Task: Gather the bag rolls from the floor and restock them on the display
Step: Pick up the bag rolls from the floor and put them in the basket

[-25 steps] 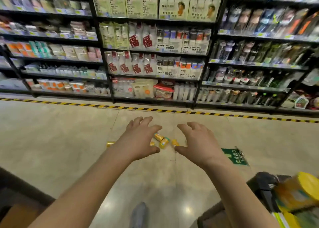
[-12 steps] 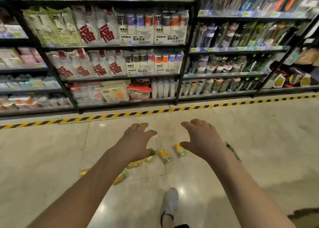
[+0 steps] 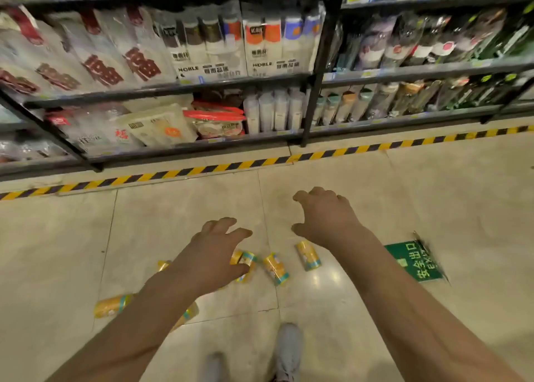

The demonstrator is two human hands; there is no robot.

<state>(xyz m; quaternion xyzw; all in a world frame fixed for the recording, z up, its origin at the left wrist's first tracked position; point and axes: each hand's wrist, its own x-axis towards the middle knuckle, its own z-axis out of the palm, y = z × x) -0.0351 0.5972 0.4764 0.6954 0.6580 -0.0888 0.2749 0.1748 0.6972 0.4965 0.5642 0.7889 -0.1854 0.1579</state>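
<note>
Several yellow bag rolls with teal bands lie scattered on the beige tiled floor: one [image 3: 308, 255] under my right forearm, one [image 3: 276, 268] in the middle, one [image 3: 245, 263] partly hidden behind my left hand, one [image 3: 113, 306] at the left. My left hand [image 3: 213, 254] hovers over the rolls with fingers spread, holding nothing. My right hand [image 3: 325, 217] reaches forward with loosely bent fingers, also empty. My forearms cover more rolls.
Black store shelving [image 3: 179, 86] full of packaged goods stands ahead behind a yellow-black floor stripe [image 3: 260, 162]. A green exit sign sticker [image 3: 414, 261] lies on the floor at the right. My grey shoes [image 3: 289, 350] are at the bottom.
The view has come closer to the floor and shelves. Both hands have lowered toward the rolls, the left one now over them. A second shoe has come into view.
</note>
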